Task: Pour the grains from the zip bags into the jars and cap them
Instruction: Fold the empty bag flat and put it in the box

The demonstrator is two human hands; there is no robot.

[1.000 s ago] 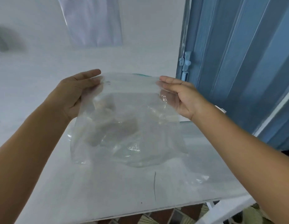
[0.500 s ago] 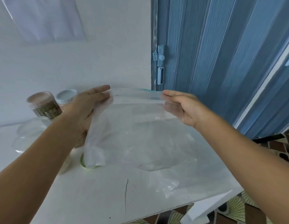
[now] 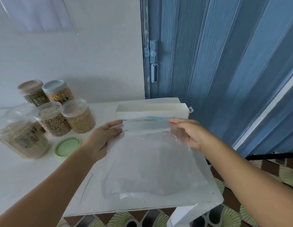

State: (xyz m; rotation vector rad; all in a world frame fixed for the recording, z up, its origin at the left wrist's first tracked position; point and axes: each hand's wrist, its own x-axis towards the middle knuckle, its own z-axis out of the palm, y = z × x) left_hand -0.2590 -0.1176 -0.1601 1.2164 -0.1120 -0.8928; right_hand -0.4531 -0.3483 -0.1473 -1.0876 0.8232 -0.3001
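Left hand: the left hand (image 3: 102, 141) pinches the left end of the zip bag's top edge, thumb on the near face, fingers behind the film
Right hand: the right hand (image 3: 186, 134) pinches the right end of the same edge, fingers partly seen through the plastic
Zip bag: the zip bag (image 3: 152, 161) is clear and looks empty, stretched between both hands; its lower part sags onto the table (image 3: 36, 177)
Long axis: the zip strip (image 3: 145, 121) runs left to right, level, from 1 hand to the other; the bag's body falls toward the person
White box: the white box (image 3: 150, 110) lies just beyond the strip, its length parallel to it, open side up
Key relation: the box is straight ahead of both hands, so a short push forward would likely carry the bag to it; neither hand is clearly nearer
Jars: the jars (image 3: 57, 112) stand well left of the left hand, 2 capped at the back, 2 open and filled with grains in front, 1 more blurred at the far left
Green lid: the green lid (image 3: 68, 146) lies flat on the table between the left forearm and the open jars; the left hand is the nearer one for capping
Judgement: pouring from this bag seems done, capping of the open jars is left
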